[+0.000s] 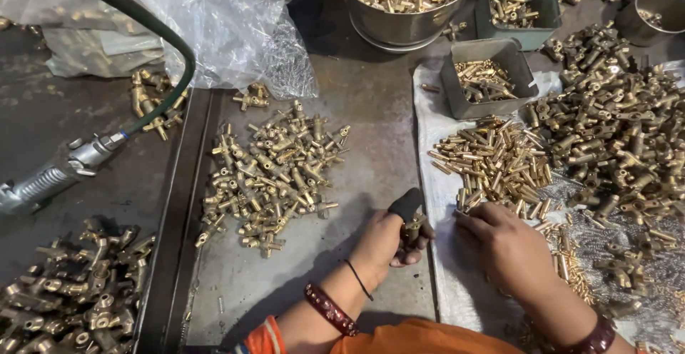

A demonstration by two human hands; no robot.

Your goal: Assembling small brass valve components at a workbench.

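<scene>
My left hand (389, 243) is closed around a small brass fitting (414, 224), with a black cover on the thumb (407, 202). My right hand (503, 243) rests fingers-down on the near edge of a heap of short brass pins (492, 161) lying on a white cloth (435, 111); whether the fingers pinch a pin is hidden. A pile of brass T-shaped fittings (275, 172) lies on the metal table to the left of my left hand.
A large heap of brass fittings (614, 133) lies at right. Grey trays (481, 76) (517, 8) and a steel bowl (407, 1) hold small brass parts at the back. An air tool (53, 175) with a green hose, a plastic bag (214, 26) and more fittings (71, 290) are at left.
</scene>
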